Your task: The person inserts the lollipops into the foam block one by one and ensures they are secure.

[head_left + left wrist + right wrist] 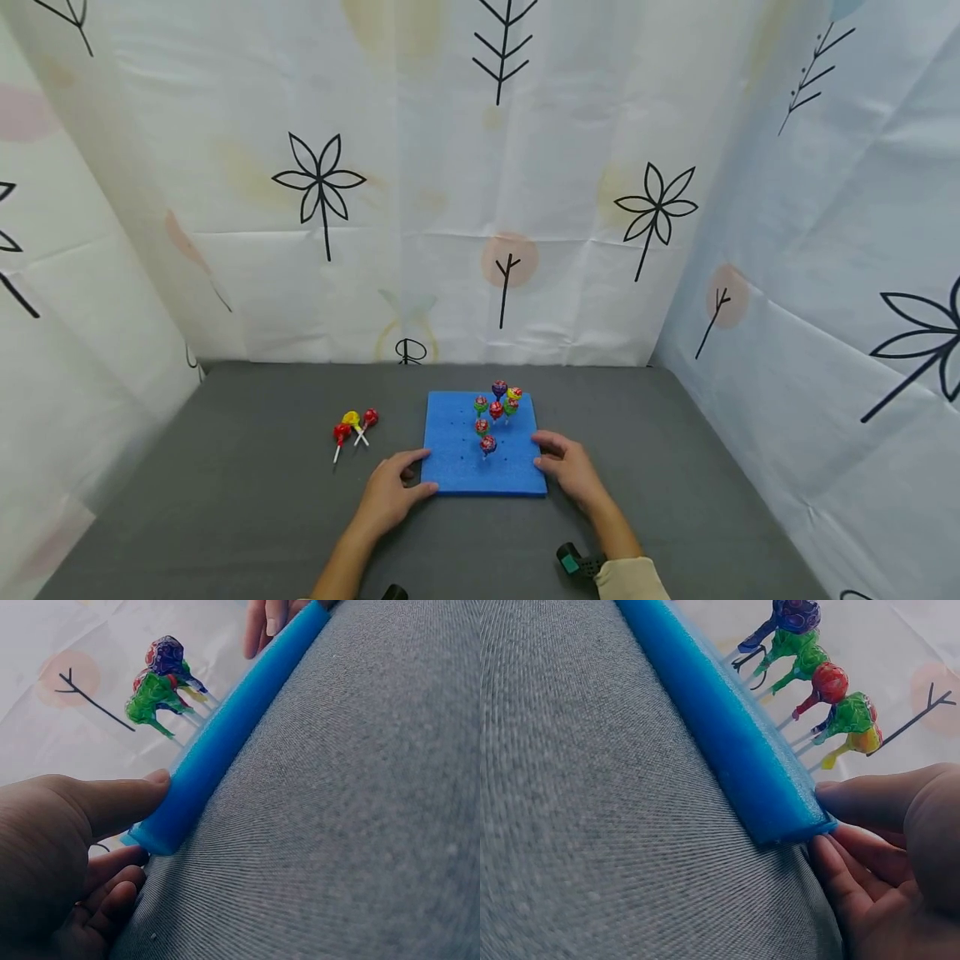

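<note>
Blue board (454, 477); side edges held in fingers (412, 457) of left hand (388, 493) and right hand (576, 473); grey table (262, 500) all round

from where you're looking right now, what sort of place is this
Probably a small staged tabletop booth: printed white sheets hang around a gray table, which bears a blue board with lollipops stuck in it.

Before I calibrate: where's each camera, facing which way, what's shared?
Head: worn on the head, facing forward and down at the blue board; left hand, right hand and forearms show.
Left wrist: on that wrist, looking along the board's near edge; left hand close, right fingers beyond.
Right wrist: on that wrist, looking along that edge from the other end; only right hand shows.
Shared: both wrist views show board and lollipops.
</note>
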`<state>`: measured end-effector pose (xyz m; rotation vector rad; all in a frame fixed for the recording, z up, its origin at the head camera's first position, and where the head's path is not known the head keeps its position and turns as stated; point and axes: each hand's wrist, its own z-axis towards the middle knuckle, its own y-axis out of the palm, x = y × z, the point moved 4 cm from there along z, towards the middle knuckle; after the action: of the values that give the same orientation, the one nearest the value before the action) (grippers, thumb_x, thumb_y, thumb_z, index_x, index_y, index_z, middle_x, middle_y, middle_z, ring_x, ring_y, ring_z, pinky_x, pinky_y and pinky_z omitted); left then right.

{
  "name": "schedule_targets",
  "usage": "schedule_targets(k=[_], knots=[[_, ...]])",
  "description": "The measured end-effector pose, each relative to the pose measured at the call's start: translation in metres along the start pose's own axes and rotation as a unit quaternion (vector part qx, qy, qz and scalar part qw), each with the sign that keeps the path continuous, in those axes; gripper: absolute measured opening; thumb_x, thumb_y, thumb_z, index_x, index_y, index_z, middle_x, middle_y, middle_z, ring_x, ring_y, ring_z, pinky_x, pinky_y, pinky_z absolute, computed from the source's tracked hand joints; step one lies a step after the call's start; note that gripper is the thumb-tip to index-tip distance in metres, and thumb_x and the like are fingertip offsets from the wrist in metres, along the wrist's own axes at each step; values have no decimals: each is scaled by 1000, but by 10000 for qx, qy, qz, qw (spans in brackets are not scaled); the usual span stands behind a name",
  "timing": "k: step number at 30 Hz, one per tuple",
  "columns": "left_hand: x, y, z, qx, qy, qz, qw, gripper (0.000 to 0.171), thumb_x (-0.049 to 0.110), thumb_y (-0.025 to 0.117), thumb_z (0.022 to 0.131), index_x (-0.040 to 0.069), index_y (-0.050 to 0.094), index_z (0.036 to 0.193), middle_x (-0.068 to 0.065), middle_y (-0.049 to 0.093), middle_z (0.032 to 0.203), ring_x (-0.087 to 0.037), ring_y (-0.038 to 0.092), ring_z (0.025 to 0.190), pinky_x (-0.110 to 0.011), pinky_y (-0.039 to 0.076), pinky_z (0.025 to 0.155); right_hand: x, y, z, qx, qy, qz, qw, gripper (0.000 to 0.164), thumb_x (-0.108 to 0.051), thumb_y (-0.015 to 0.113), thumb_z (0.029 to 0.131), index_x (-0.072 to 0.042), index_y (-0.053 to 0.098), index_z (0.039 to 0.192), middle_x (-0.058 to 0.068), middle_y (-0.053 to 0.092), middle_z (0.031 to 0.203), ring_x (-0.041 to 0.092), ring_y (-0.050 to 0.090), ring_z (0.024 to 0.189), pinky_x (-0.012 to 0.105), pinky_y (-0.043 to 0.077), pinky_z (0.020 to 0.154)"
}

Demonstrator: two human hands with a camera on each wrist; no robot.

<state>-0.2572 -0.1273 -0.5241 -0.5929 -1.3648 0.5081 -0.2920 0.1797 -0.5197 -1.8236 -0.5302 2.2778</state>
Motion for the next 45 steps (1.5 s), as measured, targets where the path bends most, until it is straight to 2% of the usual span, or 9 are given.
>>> schedule_targets(k=[4,7,17,25,29,38,41,45], knots=[[2,0,-1,-2,-24,17,10000,54,32,81,79,14,65,127,-6,62,121,-19,55,94,-44,45,79,1,0,0,94,533,-184,9984,31,2,68,87,0,67,119,15,64,120,32,57,113,50,42,96],[3,0,-1,6,-6,20,10000,53,32,81,79,14,65,127,-6,62,120,-19,55,94,-43,45,78,1,-1,-1,93,665,-324,9972,31,0,69,88,-2,67,119,13,65,118,31,58,111,51,42,95],[1,0,-1,94,12,40,9999,52,30,82,78,15,66,126,-5,62,118,-18,55,92,-42,44,78,3,-1,1,38,512,-405,9979,31,-3,70,88,-3,67,119,12,65,116,30,60,108,49,45,92],[2,-1,-5,9,-63,-57,10000,53,31,81,79,14,65,127,-6,62,117,-19,55,92,-44,45,78,2,-1,0,42,467,-418,9980,31,-3,70,88,-2,67,120,13,65,116,30,60,107,48,46,91],[1,-1,-6,-79,20,-8,10000,54,31,82,78,14,65,127,-5,62,117,-19,54,92,-44,46,78,1,-1,-1,44,470,-394,9981,31,-2,69,89,-1,66,120,15,65,116,31,60,107,48,46,92],[-3,-3,-8,-15,198,22,9998,53,27,83,77,15,65,126,-6,62,120,-20,55,96,-44,46,81,3,2,1,38,469,-377,9982,31,-2,68,89,-2,67,120,14,65,116,30,61,107,48,45,92],[-4,-4,-9,-125,218,-46,9997,55,27,83,77,14,64,127,-7,62,121,-21,57,97,-45,47,81,3,2,0,61,497,-312,9983,31,-1,69,88,-1,67,119,14,66,115,30,61,107,48,45,92],[-5,-7,-10,-450,70,-268,9986,58,30,82,79,16,61,131,-7,60,122,-22,58,99,-45,48,82,3,0,-1,143,500,-250,9983,31,1,69,87,0,68,118,13,66,113,29,61,105,47,46,91]])
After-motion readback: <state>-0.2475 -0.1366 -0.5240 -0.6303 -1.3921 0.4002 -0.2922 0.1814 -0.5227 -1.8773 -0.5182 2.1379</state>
